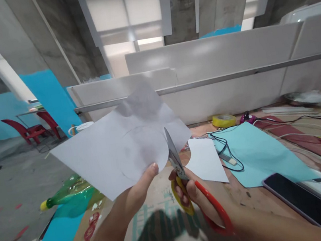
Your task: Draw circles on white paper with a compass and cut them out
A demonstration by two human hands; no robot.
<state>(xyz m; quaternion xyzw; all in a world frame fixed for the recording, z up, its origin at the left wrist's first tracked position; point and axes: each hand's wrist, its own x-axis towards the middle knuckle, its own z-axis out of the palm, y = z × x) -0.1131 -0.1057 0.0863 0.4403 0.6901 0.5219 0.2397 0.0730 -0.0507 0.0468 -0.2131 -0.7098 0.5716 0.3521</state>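
Observation:
My left hand (143,185) grips a sheet of white paper (101,149) near its lower edge, thumb on top. A faint pencilled curve shows on the sheet, and part of its right side is cut along a rounded line. In my right hand (200,195) is a pair of scissors (176,160) with one yellow and one red handle loop. Its blades point up and lie at the cut edge of the paper. A cut-off white paper piece (204,160) with a concave edge lies on the table to the right.
On the right lie a light-blue sheet (258,150), a black cable (228,150), a phone (308,203) and a yellow tape roll (223,120). A green plastic bottle (68,190) rests at the left. Behind stands a white panel (217,55); red chairs (29,130) are farther off.

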